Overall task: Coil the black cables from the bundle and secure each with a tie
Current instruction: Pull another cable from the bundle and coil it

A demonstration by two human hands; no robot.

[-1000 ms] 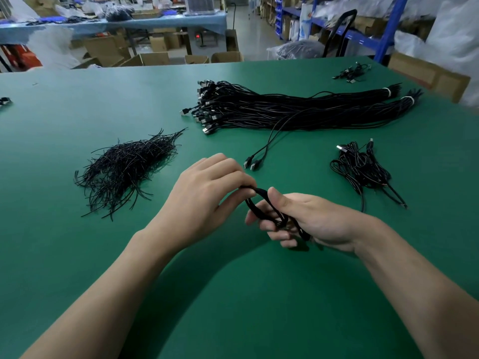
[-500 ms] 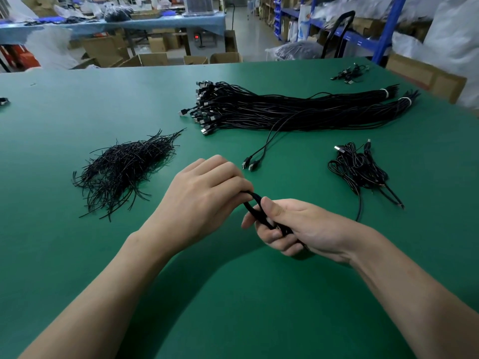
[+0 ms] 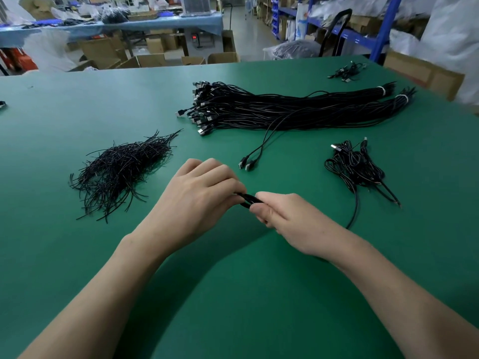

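Green matting covers a broad worktable (image 3: 259,294) that fills most of the head view. Its far edge runs across the upper part of the frame and its right edge falls away toward a cardboard box (image 3: 425,73). The near half, around and under both forearms, is bare mat.

Just past the middle, the left hand (image 3: 197,200) and right hand (image 3: 287,218) meet knuckle to knuckle. Both are curled tight on a coiled black cable (image 3: 248,199), of which only a short glossy loop shows between them. The left pinches it with its fingertips and the right wraps round it.

Beyond the hands lies the bundle (image 3: 298,110), a long sheaf of thin black cables. Its plugs are fanned at the left end and white bands (image 3: 380,90) cinch the right end. Two loose plug ends (image 3: 247,164) trail out of it toward the hands.

To the left sits a bristly heap of short black ties (image 3: 121,169), well apart from the hands. To the right is a tangle of coiled cables (image 3: 355,167), and one strand (image 3: 355,211) curves from it toward the right wrist. A small cable cluster (image 3: 346,72) lies near the far right corner.

Behind the table stand cartons (image 3: 153,59), a blue-topped bench (image 3: 103,24) and blue shelving (image 3: 383,27).
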